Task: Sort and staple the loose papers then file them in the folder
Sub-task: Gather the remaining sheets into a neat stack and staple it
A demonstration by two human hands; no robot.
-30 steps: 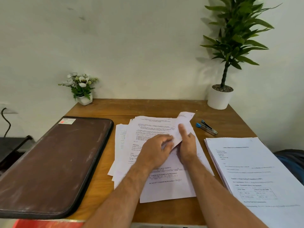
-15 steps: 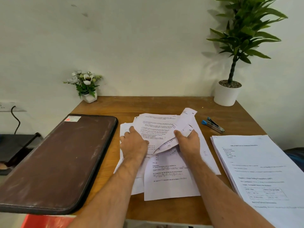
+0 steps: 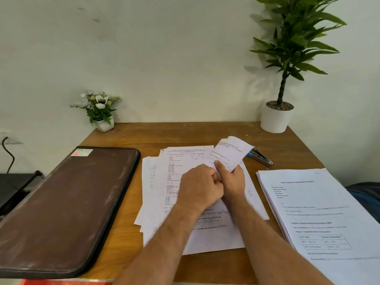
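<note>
the tabletop (image 3: 185,132) carries everything, and the loose papers (image 3: 181,182) at its middle serve as the landmark. left of the papers lies the folder (image 3: 67,202), zipped flat and not yet opened. right of them sits a squared stack (image 3: 320,219) of printed sheets, seemingly a pile already sorted. behind the papers' right corner lies the stapler (image 3: 261,158), partly hidden by a lifted sheet (image 3: 230,155).

the left hand (image 3: 200,188) rests on the middle of the papers with its fingers curled under, apparently pinning or gripping the sheets below; exactly what they pinch is hidden. the right hand (image 3: 233,181), touching the left, pinches the lifted sheet's lower edge, thumb on top, so the page curls up and away towards the stapler.

the step in hand looks like peeling one page off to sort it. to do it well, keep the left hand pressing down so the fanned sheets beneath do not slide, lift by the edge rather than crumpling, read the heading before choosing a pile, and lay it square on its set so corners align for stapling. the thin paper will crease readily under a tight pinch.
</note>
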